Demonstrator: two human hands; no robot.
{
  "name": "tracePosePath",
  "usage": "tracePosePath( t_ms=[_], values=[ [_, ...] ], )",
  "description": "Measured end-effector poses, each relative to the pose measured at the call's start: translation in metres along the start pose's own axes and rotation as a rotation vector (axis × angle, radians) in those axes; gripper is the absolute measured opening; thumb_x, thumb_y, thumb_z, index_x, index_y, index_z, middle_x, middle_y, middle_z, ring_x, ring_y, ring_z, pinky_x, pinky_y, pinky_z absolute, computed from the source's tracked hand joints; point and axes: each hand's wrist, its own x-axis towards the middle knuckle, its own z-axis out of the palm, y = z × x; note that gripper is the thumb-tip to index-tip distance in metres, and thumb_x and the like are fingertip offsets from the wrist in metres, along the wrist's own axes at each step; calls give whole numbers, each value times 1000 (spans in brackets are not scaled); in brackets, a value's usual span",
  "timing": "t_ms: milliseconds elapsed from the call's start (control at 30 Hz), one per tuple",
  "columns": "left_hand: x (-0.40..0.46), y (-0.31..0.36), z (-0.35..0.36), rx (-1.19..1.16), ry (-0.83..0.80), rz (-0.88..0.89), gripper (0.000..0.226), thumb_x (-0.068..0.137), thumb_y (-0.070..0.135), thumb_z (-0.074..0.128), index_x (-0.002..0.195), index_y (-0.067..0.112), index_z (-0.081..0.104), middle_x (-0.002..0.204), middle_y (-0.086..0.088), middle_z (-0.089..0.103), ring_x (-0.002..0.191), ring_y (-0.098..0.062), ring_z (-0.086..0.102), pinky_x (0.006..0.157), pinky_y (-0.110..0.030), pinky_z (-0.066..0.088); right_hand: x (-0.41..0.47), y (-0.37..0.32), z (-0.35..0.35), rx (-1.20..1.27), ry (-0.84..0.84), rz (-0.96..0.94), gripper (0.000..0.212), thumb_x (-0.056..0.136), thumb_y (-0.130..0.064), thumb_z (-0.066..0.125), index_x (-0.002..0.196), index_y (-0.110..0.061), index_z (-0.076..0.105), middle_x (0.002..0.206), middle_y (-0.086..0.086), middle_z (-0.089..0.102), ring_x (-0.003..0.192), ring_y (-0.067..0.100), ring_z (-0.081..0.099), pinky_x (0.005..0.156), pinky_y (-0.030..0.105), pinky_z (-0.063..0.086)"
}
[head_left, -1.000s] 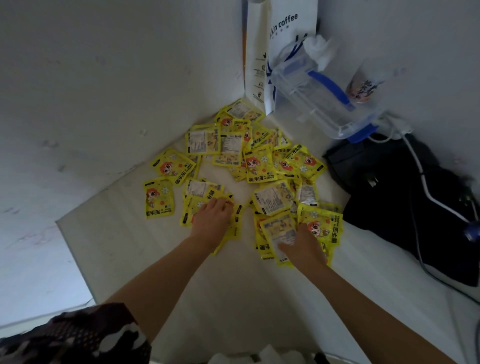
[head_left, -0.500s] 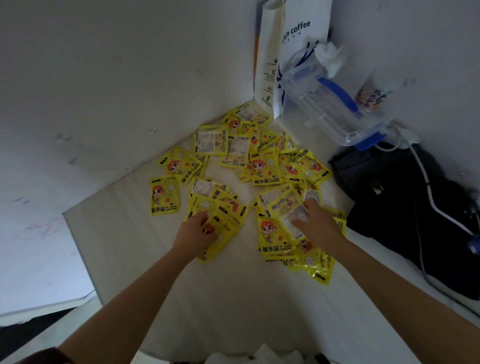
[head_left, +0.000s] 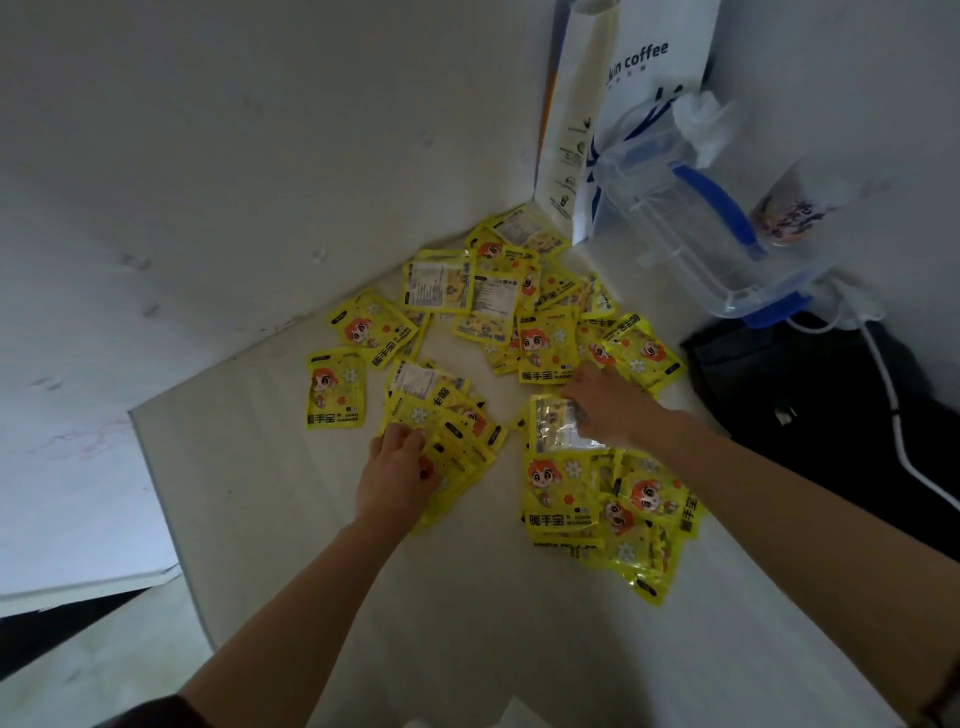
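Several yellow hand-warmer packets lie scattered across a white table that is pushed into a wall corner. My left hand grips a fanned bunch of packets at the table's middle, fingers curled over their near edge. My right hand reaches further in and holds one packet with its shiny back side up, above a loose pile of packets. A single packet lies apart on the left.
A white coffee paper bag stands in the corner. Beside it sit a clear plastic box with a blue handle and a cup. A black bag with a white cable fills the right side. The table's left edge drops off.
My left hand drew back toward me and curled round a bunch of packets. My right hand moved away from me with one packet, leaving a pile behind it.
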Motion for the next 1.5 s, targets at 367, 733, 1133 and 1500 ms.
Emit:
tracePosePath(
  t_ms=[367,733,1133,1500],
  values=[
    [7,12,5,-184,-47,-170,53,80,18,73,128,8,53,127,-15,44,112,-34,51,94,-38,42,16,2,0,-52,-17,-74,47,93,-17,49,138,-26,38,134,7,42,121,33,39,95,44,39],
    [1,14,-2,-322,-83,-257,54,77,18,74,125,13,50,102,-4,60,99,-29,57,80,-35,50,0,0,-11,1,-16,-85,33,84,-15,62,116,-16,53,109,5,58,101,24,58,82,41,51],
    [22,-1,-57,5,-310,38,30,77,16,75,107,12,72,94,-8,70,83,-19,62,70,-28,48,-50,1,-7,476,181,159,20,88,-32,64,95,-18,51,94,-3,59,89,20,58,70,34,47],
    [53,5,-58,451,-215,295,37,83,24,65,118,15,61,123,-6,49,118,-24,45,86,-38,50,-84,-47,63,973,103,523,20,83,-26,72,97,-14,63,94,2,66,85,19,61,67,29,48]
  ],
)
